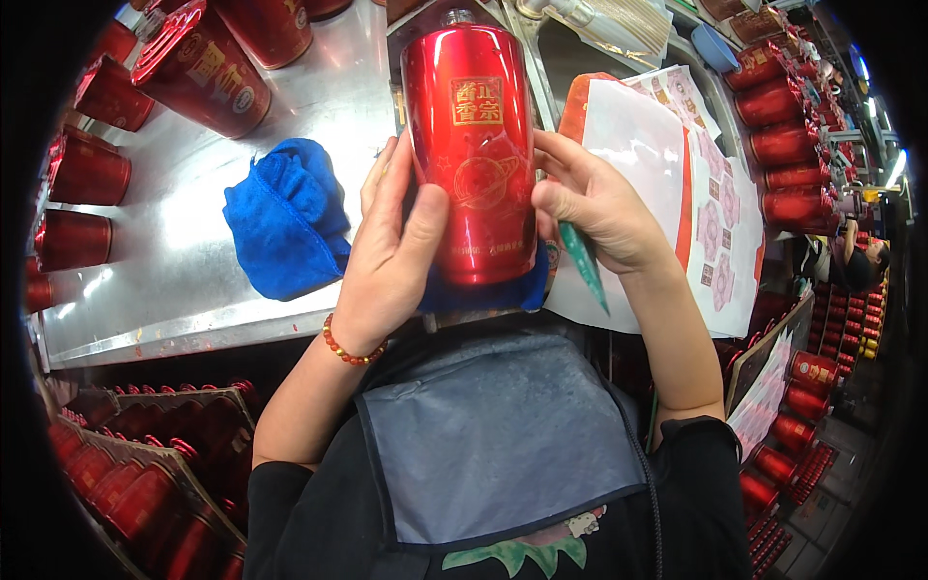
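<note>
you're holding the glossy red metal bottle (470,155) upright over the steel bench (184,280), left hand (391,256) wrapped round its side, right hand (590,203) pressing its edge with a green tool (583,259) tucked in. this looks like label smoothing; next calls for firm, even pressure.

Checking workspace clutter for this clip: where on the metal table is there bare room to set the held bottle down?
Bare metal table lies left of the blue cloth, bordered by the red bottles along the far left edge. Another patch sits above the cloth, below the lying bottle. Right of the held bottle, sticker sheets cover the surface, with more red bottles beyond: crowded.
</note>
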A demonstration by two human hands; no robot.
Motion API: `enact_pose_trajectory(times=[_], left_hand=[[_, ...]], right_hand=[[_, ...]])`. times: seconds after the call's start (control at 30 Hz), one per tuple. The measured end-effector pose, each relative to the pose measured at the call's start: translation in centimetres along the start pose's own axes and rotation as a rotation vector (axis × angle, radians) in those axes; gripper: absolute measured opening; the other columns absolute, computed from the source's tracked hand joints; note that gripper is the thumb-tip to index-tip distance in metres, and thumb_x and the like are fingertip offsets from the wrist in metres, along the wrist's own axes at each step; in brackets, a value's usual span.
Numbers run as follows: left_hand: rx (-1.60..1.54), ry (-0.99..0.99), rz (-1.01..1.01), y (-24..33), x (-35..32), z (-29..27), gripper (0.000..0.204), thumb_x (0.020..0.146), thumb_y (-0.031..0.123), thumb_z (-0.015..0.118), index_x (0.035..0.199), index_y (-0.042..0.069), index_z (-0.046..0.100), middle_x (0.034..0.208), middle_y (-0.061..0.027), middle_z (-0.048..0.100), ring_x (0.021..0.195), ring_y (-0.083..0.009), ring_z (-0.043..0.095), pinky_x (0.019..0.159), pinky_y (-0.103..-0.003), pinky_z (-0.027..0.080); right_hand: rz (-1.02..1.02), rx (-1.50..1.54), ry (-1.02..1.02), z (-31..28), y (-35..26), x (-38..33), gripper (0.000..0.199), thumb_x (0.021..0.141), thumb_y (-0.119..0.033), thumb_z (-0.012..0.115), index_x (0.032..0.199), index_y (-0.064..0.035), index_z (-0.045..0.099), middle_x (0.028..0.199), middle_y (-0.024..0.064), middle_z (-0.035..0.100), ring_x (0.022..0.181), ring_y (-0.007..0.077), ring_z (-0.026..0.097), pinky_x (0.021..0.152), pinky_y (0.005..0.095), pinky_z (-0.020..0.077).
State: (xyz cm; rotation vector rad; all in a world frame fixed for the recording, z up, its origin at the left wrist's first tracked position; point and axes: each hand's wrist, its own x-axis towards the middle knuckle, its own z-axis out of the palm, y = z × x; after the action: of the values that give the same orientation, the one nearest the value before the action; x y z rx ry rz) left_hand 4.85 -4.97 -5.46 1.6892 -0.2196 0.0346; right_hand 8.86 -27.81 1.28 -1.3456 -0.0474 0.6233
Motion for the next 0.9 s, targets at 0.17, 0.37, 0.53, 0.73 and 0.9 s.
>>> enact_pose_trajectory(times=[0.17, 0.37, 0.53, 0.73, 0.9], left_hand=[[-0.023, -0.033, -0.092, 1.2, -0.3, -0.1, 0.074, 0.103, 0.034, 0.061, 0.158, -0.003, 0.028, 0.161, -0.0225, 0.029, 0.153, -0.0339, 0.021, 0.124, -0.044, 0.018], [-0.122, -0.028, -0.116, 1.3, 0.3, -0.4, 0.074, 0.103, 0.032, 0.06, 0.157, -0.006, 0.026, 0.159, -0.0235, 0.032, 0.15, -0.032, 0.03, 0.122, -0.042, 0.024], [-0.492, 0.065, -0.154, 4.6, 4.4, -0.3, 0.076, 0.103, 0.029, 0.064, 0.155, -0.01, 0.025, 0.146, -0.0186, 0.05, 0.132, -0.0223, 0.051, 0.111, -0.035, 0.041], [-0.395, 0.047, -0.125, 4.2, 6.3, 0.6, 0.081, 0.095, 0.026, 0.073, 0.15, -0.012, 0.03, 0.132, -0.0186, 0.061, 0.118, -0.0202, 0.061, 0.103, -0.033, 0.048], [-0.359, 0.069, -0.114, 4.1, 6.3, 0.6, 0.075, 0.095, 0.025, 0.073, 0.148, -0.011, 0.035, 0.13, -0.0182, 0.062, 0.117, -0.02, 0.062, 0.101, -0.033, 0.049]], right_hand=[[-0.033, 0.029, 0.004, 0.7, -0.1, -0.1, 0.079, 0.086, -0.016, 0.083, 0.149, 0.0066, 0.04, 0.128, 0.0149, 0.059, 0.088, 0.01, 0.065, 0.074, 0.0234, 0.0545], [-0.016, 0.042, -0.034, -0.3, 0.3, 0.1, 0.078, 0.089, -0.021, 0.081, 0.149, 0.0062, 0.041, 0.126, 0.0145, 0.06, 0.088, 0.0097, 0.065, 0.074, 0.0229, 0.0542], [0.051, 0.055, -0.023, -0.3, -0.6, 0.5, 0.075, 0.092, -0.025, 0.079, 0.149, 0.0057, 0.041, 0.126, 0.0126, 0.061, 0.094, 0.0108, 0.064, 0.079, 0.0236, 0.0535], [-0.008, -0.004, -0.013, 1.4, -1.3, 0.5, 0.071, 0.093, -0.018, 0.077, 0.149, 0.0063, 0.041, 0.136, 0.013, 0.058, 0.118, 0.0194, 0.062, 0.101, 0.032, 0.0511], [-0.008, 0.028, -0.013, 1.5, -1.4, 0.4, 0.071, 0.093, -0.017, 0.076, 0.149, 0.006, 0.04, 0.139, 0.0134, 0.056, 0.12, 0.0201, 0.062, 0.102, 0.0324, 0.051]])
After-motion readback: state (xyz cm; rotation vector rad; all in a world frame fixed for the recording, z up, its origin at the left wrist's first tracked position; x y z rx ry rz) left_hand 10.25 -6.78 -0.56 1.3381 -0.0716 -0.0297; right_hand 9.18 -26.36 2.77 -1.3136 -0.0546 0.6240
